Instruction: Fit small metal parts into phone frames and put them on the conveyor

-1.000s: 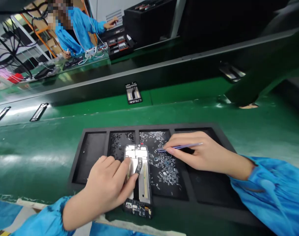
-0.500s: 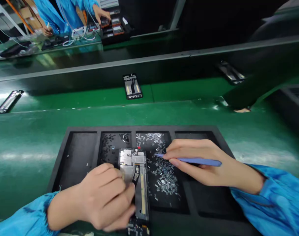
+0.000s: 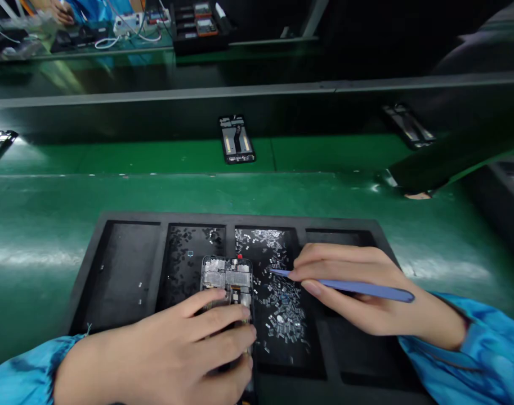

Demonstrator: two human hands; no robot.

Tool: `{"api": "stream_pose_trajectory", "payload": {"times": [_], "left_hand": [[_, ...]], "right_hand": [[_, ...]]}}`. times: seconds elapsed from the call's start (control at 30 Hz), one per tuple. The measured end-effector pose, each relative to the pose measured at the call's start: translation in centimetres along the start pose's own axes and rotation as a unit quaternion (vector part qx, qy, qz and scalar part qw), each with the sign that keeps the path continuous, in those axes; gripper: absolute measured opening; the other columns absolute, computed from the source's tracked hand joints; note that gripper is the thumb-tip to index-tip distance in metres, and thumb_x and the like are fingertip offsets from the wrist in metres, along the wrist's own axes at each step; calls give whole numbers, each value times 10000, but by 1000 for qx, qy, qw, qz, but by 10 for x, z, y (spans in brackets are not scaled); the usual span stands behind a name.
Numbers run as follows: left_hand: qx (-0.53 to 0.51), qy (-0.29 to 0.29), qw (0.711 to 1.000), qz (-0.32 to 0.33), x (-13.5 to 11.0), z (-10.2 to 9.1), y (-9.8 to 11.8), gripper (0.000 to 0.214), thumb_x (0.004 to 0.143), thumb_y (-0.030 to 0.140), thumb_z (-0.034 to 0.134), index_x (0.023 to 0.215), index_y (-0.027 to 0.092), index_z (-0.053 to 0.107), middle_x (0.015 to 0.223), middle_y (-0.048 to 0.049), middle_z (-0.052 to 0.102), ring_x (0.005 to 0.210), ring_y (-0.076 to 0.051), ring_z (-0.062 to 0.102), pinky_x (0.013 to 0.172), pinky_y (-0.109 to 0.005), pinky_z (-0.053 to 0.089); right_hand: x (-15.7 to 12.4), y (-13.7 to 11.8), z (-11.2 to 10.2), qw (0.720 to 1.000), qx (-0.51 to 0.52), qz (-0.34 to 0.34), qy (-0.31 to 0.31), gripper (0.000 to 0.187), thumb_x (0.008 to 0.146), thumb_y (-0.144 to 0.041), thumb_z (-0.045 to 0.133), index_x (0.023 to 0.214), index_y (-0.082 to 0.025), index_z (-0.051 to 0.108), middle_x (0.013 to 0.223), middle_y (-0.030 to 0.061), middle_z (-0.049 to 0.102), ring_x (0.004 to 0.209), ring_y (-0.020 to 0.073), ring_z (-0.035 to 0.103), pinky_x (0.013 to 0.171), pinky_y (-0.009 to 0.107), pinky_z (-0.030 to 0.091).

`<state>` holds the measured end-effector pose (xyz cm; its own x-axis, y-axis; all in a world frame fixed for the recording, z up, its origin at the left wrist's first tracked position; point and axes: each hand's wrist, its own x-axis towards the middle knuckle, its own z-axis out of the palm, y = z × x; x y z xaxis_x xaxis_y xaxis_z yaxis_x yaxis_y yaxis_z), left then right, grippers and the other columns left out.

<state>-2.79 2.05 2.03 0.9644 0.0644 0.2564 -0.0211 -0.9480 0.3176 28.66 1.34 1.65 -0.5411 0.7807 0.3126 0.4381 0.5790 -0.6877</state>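
An opened phone (image 3: 227,274) with bare metal shields at its top end lies over the black tray, with a small red piece at its upper edge. My left hand (image 3: 197,349) reaches across it, fingers curved over to the far side and gripping it; most of the lower part is hidden. Blue tweezers (image 3: 362,288) are pinched in my right hand (image 3: 353,287), their tip pointing left over many tiny metal pieces (image 3: 288,320) in a compartment of the tray (image 3: 161,264). Whether the tip holds a piece I cannot tell.
Small dark pieces (image 3: 183,242) lie in the compartment left of centre. Another phone frame (image 3: 237,140) rests on the green bench (image 3: 176,194) behind the tray, others at left and right. A dark post (image 3: 434,163) stands at right. Across the divider is a co-worker's hand (image 3: 62,11).
My left hand has opened out from a curled position beside the phone and now spreads over it. The right hand with the tweezers stays about where it was. The view has tilted down slightly.
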Motion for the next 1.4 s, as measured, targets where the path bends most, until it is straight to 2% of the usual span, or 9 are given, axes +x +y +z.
{"api": "stream_pose_trajectory", "payload": {"times": [0.27,0.47,0.57,0.73,0.87,1.0,1.13,1.23,1.4], "left_hand": [[-7,-15,1000,-3,0,0,-2,291,1027,313,530,1209,148,685,1298,-130,640,1312,-360,526,1164,-557,383],[9,1,1000,-15,1,1,1,282,1030,312,540,1204,146,685,1307,-121,639,1325,-341,520,1195,-535,346],[22,-13,1000,-11,1,2,1,326,1035,357,530,1229,139,674,1331,-136,623,1359,-365,485,1197,-565,333],[20,-55,998,-13,-2,1,-1,527,997,533,523,1348,149,604,1428,-195,540,1394,-479,406,1132,-715,331],[24,-69,997,-14,-4,1,-1,593,936,554,588,1386,168,558,1474,-219,478,1401,-538,371,1080,-761,352],[26,-46,998,-30,-3,2,-1,608,865,538,671,1373,226,551,1482,-226,460,1427,-580,313,1036,-817,331],[36,-38,998,-41,-3,6,0,544,869,456,703,1353,258,556,1481,-209,470,1389,-547,404,1026,-786,374],[54,-16,997,-49,-3,7,0,480,910,434,690,1342,272,558,1489,-188,478,1364,-495,461,1079,-739,368],[65,-11,996,-55,-1,3,-1,400,938,425,643,1310,282,597,1482,-150,511,1357,-443,489,1117,-676,383]], "right_hand": [[1,0,-1,1000,-1,-6,-17,181,945,-88,600,1054,-140,735,958,92,721,824,145,702,710,253,594],[-3,3,1,999,15,-12,-28,240,936,-79,636,1150,-155,713,982,84,738,893,172,707,779,301,602],[-2,2,3,999,12,-21,-29,275,940,-84,642,1195,-170,696,959,71,748,877,172,714,762,296,605],[0,-5,2,999,-24,11,23,219,938,-104,644,1118,-205,718,897,48,764,752,152,726,653,248,597],[14,-23,0,994,-28,58,84,145,964,-141,619,1031,-234,708,775,1,720,624,115,683,538,208,551],[47,-36,18,986,-7,93,139,165,1039,-201,505,996,-247,658,774,-2,690,660,130,690,592,251,562],[77,-27,47,995,-21,41,89,284,1079,-270,411,926,-203,641,860,44,726,641,122,680,597,264,569],[82,-16,59,996,-35,47,71,347,1092,-273,374,931,-192,670,823,37,718,615,107,671,577,243,561],[76,-11,58,995,-34,51,73,292,1084,-284,414,974,-217,676,826,25,740,637,112,696,594,238,576]]}}
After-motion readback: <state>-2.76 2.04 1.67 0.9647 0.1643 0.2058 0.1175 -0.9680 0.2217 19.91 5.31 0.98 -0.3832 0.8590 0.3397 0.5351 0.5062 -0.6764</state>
